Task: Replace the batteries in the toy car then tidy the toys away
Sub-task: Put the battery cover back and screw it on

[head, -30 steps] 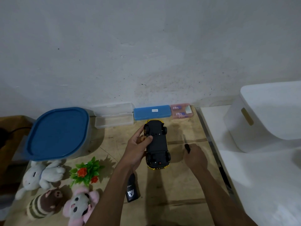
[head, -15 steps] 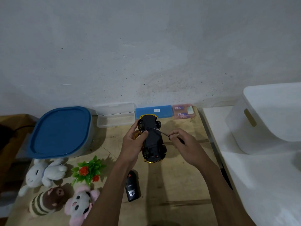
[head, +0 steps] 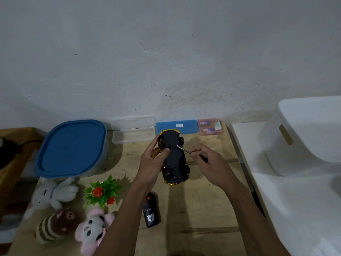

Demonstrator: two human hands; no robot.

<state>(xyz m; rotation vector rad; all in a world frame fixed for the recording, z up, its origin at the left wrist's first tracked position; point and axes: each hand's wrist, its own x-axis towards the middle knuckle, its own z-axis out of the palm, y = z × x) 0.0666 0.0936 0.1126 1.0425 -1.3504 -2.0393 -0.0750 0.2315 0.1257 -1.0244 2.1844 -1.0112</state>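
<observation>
The yellow toy car (head: 174, 157) is held upside down above the wooden table (head: 199, 206), its black underside facing me. My left hand (head: 152, 164) grips the car from its left side, thumb on the underside. My right hand (head: 210, 166) holds a small screwdriver (head: 184, 149) whose metal tip rests on the car's underside near the far wheels. The black remote control (head: 151, 211) lies on the table below the car.
A blue-lidded bin (head: 72, 148) sits at the left. Against the wall lie an open clear case (head: 133, 131), a blue case (head: 186, 125) and a pink box (head: 211, 127). Three plush toys (head: 55, 193) and a fake plant (head: 102, 191) fill the near left. A white bin (head: 306, 137) stands right.
My right hand picked the screwdriver up off the table and brought its tip to the car's underside. My left hand lifted the car slightly and tilted it.
</observation>
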